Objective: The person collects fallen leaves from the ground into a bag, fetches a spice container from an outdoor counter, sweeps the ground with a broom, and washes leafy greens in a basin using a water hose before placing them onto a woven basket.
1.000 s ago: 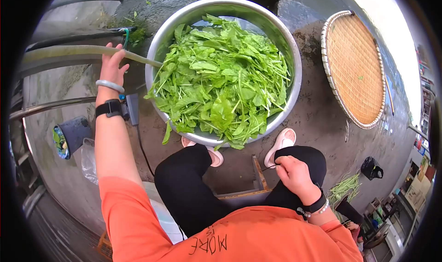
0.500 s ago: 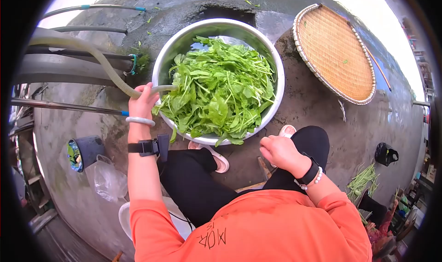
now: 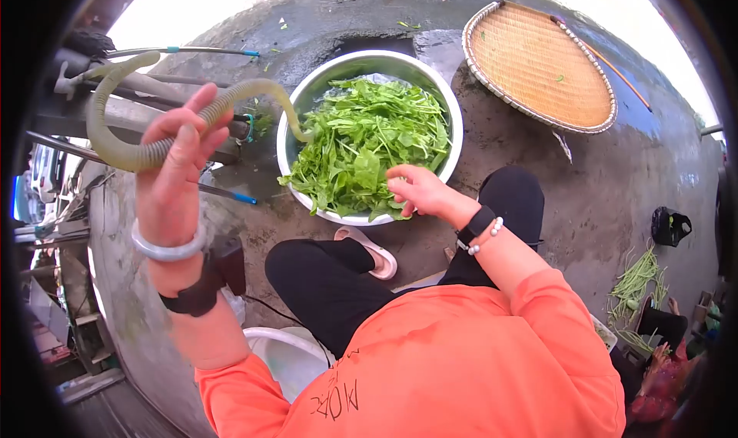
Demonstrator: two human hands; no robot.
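My left hand (image 3: 178, 157) is raised at the left, its fingers around a ribbed, yellowish-green hose (image 3: 132, 157). The hose bends up and over, and its end hangs at the left side of a big metal basin (image 3: 459, 134). A heap of leafy greens (image 3: 365, 142) fills the basin, with a bit of water or something shiny showing behind it. My right hand (image 3: 424, 190) hovers at the near right rim, beside the greens. Its fingers are loosely bent and apart, with nothing visible in them.
A round woven bamboo tray (image 3: 542, 65) lies at the upper right. A white tub (image 3: 288, 361) stands by my left hip. Metal pipes (image 3: 184, 51) project from the left. A black bag (image 3: 670, 226) and long green stalks (image 3: 638, 280) lie at the right, near another person (image 3: 661, 380).
My left hand has lifted the hose up and toward me, moving left away from the basin rim. My right hand has moved from above my knee to the basin's near edge, its fingers loosening.
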